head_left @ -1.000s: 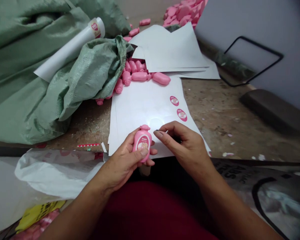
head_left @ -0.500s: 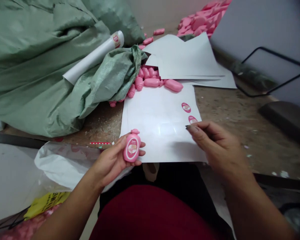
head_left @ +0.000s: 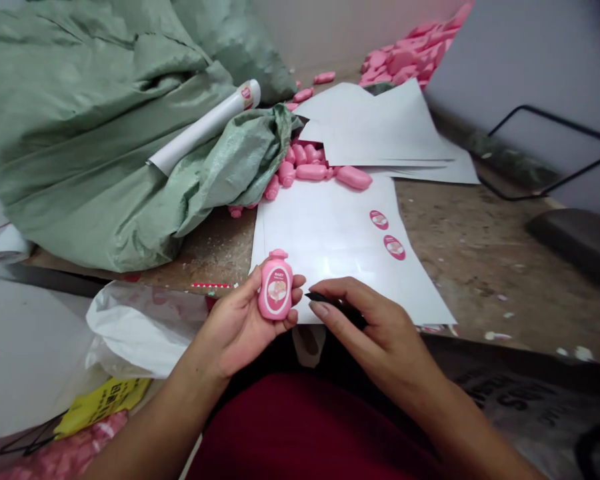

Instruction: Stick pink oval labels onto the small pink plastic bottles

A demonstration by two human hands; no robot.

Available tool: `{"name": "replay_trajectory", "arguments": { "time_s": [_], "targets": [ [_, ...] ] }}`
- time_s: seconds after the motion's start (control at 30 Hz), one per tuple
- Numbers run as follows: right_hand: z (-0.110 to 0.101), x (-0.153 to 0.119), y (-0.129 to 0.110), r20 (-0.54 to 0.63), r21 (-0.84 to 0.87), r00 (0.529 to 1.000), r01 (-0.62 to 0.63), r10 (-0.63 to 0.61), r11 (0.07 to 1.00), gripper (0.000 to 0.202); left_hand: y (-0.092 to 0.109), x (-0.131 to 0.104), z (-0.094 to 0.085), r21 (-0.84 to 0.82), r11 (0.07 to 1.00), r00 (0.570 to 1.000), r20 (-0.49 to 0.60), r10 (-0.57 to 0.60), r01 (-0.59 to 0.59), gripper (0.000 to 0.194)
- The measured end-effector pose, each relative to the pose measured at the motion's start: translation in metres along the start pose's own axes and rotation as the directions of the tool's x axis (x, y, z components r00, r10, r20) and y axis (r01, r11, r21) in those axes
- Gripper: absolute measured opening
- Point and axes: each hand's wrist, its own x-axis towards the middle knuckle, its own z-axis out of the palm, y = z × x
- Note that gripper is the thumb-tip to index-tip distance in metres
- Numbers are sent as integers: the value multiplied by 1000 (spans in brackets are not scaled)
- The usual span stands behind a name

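Lengthwise, the pink bottle (head_left: 276, 291) points forward, neck-first.

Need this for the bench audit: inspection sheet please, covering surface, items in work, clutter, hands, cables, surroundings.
Surface: brown workbench, flecked with scraps.
Items in work: pink bottle with oval "BABY" label; white sheet bearing two oval stickers.
Clutter: green woven sack, white roll lying on it; loose pink bottles; pale sheets behind.
Hands: left hand cradles the labelled bottle; right hand grips a dark pointed tool, exact type unclear.
Cables: nothing seen.
Surroundings: pink pile at rear; white plastic bag below bench edge.
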Motion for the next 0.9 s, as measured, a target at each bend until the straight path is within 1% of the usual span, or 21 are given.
{"name": "replay_trajectory", "arguments": {
  "time_s": [0.13,0.23,0.33,0.43,0.53,0.73,0.9],
  "targets": [
    [7,-6,7,14,-57,994,109,-108,992,16,-3,1,1,-38,999,999,-30,-17,16,30],
    [13,-9,7,31,-120,979,203,-200,972,17,-5,1,-1,-59,998,999,-46,-14,11,33],
    [16,-10,2,2,-237,952,297,-306,925,16,-8,0,0,-70,998,998,-68,-7,2,34],
    [16,-11,-4,5,-343,918,374,-397,862,19,-12,-3,2,-85,996,996,-89,16,-23,29],
    [15,-13,-6,16,-374,906,398,-423,838,23,-16,-6,3,-107,993,994,-100,36,-47,26],
    [15,-15,-2,6,-424,888,419,-460,803,17,-18,-5,1,-105,994,997,-80,22,-30,27],
    [14,-14,2,-3,-479,860,446,-510,756,16,-19,1,6,-89,996,992,-124,18,-29,29]
  ]
}}
